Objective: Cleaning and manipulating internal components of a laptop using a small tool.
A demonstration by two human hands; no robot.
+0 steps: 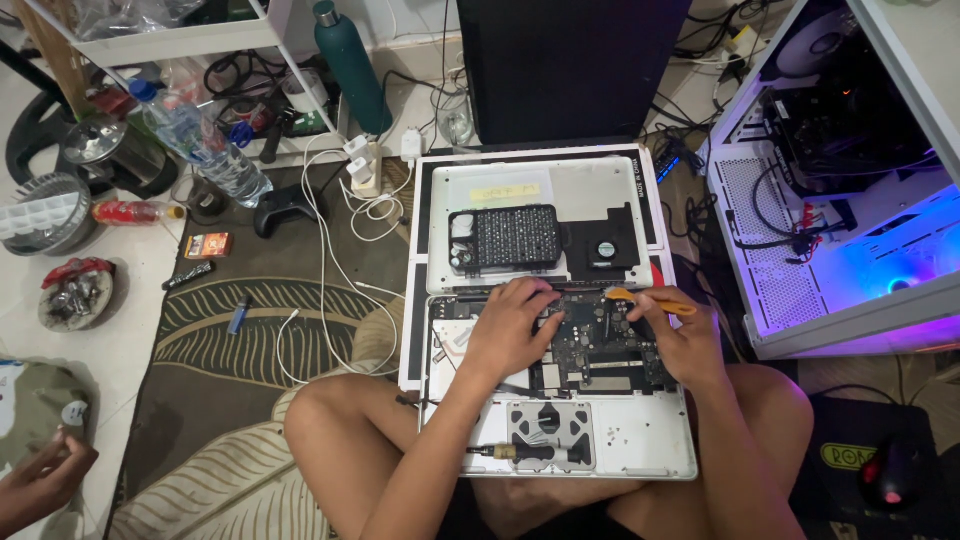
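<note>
A: Start closest to the camera. What lies nearest the person's crossed legs?

B: An opened laptop [560, 400], silver, its bottom cover off, resting on their lap and the leaf-patterned rug [240, 330]. At its near edge a screwdriver [525, 453] lies just below the exposed trackpad module [548, 424].

A: And the hands?

B: The left hand [510, 325] rests palm down on the laptop's internals, fingers curled loosely against the upper left of the logic board [595, 345]; it grips nothing that I can see. The right hand [680, 340] is closed around an orange pry tool [650, 300], whose tip lies at the top edge of the board.

A: What sits just beyond them?

B: The removed bottom cover [585, 195], lying flat and touching the laptop's far edge. On it are a black bit set tray [510, 238] and, beside that, a black cooling fan [603, 248].

A: Farther out?

B: Left of the cover, white charging cables [330, 270] trail across the rug past a black game controller [283, 207] and a clear water bottle [200, 140]. A dark green bottle [350, 70] stands near the wall. On the right, an open white computer case [830, 190] glows blue and purple inside. At the bottom left corner another person's hand [40, 480] holds a small round object.
</note>
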